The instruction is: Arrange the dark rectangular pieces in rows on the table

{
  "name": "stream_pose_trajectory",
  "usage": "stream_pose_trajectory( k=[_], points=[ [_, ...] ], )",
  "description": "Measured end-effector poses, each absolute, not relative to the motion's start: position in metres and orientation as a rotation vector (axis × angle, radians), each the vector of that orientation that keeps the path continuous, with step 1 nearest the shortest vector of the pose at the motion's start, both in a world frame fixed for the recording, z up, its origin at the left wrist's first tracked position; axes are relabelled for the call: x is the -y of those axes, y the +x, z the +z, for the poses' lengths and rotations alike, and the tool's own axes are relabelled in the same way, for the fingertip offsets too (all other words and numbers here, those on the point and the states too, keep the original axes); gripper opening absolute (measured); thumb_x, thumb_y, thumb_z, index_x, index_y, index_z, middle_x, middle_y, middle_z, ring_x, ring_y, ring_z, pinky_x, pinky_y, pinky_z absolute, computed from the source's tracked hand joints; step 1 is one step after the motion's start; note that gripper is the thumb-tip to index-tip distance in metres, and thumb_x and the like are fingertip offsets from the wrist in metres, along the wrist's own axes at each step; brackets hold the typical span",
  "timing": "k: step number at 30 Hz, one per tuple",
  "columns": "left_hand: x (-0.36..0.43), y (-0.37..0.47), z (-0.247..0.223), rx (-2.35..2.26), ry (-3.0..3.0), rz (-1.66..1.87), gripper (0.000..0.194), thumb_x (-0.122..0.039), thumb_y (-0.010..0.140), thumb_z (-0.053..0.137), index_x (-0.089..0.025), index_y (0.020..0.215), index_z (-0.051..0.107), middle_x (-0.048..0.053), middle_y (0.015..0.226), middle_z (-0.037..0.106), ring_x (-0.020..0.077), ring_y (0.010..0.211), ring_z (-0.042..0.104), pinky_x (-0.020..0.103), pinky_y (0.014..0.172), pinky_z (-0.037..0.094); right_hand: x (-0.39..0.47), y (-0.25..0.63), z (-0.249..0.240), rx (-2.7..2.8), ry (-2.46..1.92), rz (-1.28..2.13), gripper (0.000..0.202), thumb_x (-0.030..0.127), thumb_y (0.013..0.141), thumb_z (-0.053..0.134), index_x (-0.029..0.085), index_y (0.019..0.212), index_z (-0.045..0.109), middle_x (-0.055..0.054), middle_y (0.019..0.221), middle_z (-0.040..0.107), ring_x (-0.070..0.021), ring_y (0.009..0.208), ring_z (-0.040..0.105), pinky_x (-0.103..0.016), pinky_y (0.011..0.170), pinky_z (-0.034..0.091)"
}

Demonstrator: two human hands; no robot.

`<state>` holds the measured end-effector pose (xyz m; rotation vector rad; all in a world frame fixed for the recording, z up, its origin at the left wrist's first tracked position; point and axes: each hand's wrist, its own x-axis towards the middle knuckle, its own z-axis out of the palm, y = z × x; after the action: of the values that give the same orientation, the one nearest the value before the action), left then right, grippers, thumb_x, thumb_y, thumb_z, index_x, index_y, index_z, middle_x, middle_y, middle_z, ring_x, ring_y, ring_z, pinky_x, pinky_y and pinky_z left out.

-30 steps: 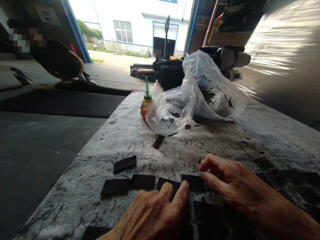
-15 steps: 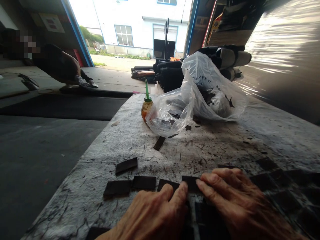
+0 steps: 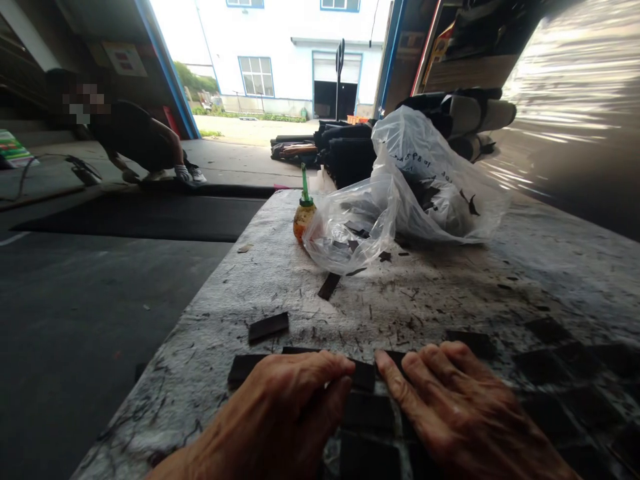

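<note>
Flat black rectangular pieces lie in rows on a pale, thread-littered table [image 3: 270, 280]. Over the front row is my left hand [image 3: 295, 400], fingers drawn together beside a black piece [image 3: 363, 375]; whatever its fingertips pinch is hidden. My right hand [image 3: 460, 407] lies palm down with its fingers spread, the index fingertip on a black piece [image 3: 393, 359] to the right of the left hand. One tilted piece [image 3: 269, 327] sits alone behind the row. Several more pieces [image 3: 585, 407] are laid out at the right, partly in shadow.
Farther back on the table are a stained bottle [image 3: 304, 217] with a green nozzle and a clear plastic bag [image 3: 425, 193] holding black scraps. A person [image 3: 135, 137] crouches at the left by a black sheet [image 3: 145, 213] on the floor. Dark rolls [image 3: 347, 153] are stacked behind the table.
My left hand has shifted and its fingers have drawn together. My right hand's index finger now rests on the piece beside it. The whole view has moved slightly, showing more at the left.
</note>
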<state>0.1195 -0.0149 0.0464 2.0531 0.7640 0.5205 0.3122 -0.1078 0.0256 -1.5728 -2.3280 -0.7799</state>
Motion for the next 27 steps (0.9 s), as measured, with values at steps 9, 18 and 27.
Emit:
stream_pose_trajectory(
  k=[9, 18, 27],
  points=[
    [0.030, 0.123, 0.073, -0.879, 1.289, 0.462, 0.028, -0.043, 0.083, 0.056, -0.019, 0.080, 0.069, -0.009, 0.045, 0.025, 0.0053, 0.039, 0.016, 0.015, 0.034, 0.012, 0.119, 0.320, 0.028, 2.252, -1.692, -0.696, 0.050, -0.001, 0.074, 0.040, 0.024, 0.106, 0.069, -0.009, 0.100, 0.072, -0.0281, 0.084, 0.067, -0.043, 0.074, 0.049],
    [0.050, 0.130, 0.074, -0.874, 0.947, 0.501, 0.026, -0.042, 0.079, 0.058, -0.018, 0.078, 0.068, -0.011, 0.039, 0.022, 0.0039, 0.036, 0.010, 0.015, 0.033, 0.009, 0.119, 0.319, 0.016, 2.074, -1.659, -0.441, 0.034, 0.007, 0.076, 0.055, 0.021, 0.104, 0.068, -0.003, 0.097, 0.072, -0.0251, 0.094, 0.059, -0.040, 0.086, 0.040],
    [0.062, 0.149, 0.067, -0.786, 0.580, 0.755, 0.025, -0.037, 0.087, 0.050, -0.018, 0.094, 0.064, -0.010, 0.050, 0.031, 0.0036, 0.038, 0.014, 0.017, 0.035, 0.015, 0.148, 0.311, 0.051, 1.676, -1.668, 0.634, 0.029, 0.018, 0.085, 0.046, 0.026, 0.105, 0.067, -0.003, 0.103, 0.070, -0.0191, 0.094, 0.063, -0.029, 0.080, 0.049]
  ],
)
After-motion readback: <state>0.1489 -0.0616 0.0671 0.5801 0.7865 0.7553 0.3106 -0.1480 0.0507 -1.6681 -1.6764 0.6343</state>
